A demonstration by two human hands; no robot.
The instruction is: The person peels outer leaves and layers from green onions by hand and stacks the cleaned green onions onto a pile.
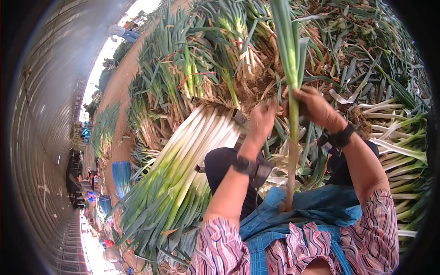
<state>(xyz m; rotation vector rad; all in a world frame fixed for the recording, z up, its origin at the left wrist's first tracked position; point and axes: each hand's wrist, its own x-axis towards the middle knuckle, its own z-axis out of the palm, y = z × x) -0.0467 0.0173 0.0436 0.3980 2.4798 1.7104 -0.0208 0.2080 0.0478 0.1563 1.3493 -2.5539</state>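
Grey ribbed shelter wall (50, 114) curves along the head view's left. One long green-and-white leek stalk (294, 123) stands near-upright between two hands: right hand (319, 110) pinched on it; left hand (262, 121) blurred, grip indeterminable. Judged step: stripping; next pull requires steady support. White-stemmed leek pile (188, 146): overlapped, uncountable.

At the fingers (303, 95), a smooth leek (293, 130); below them, a matt woven-cloth apron (321, 203); to their left, smooth, slightly glossy leek shanks (188, 142).
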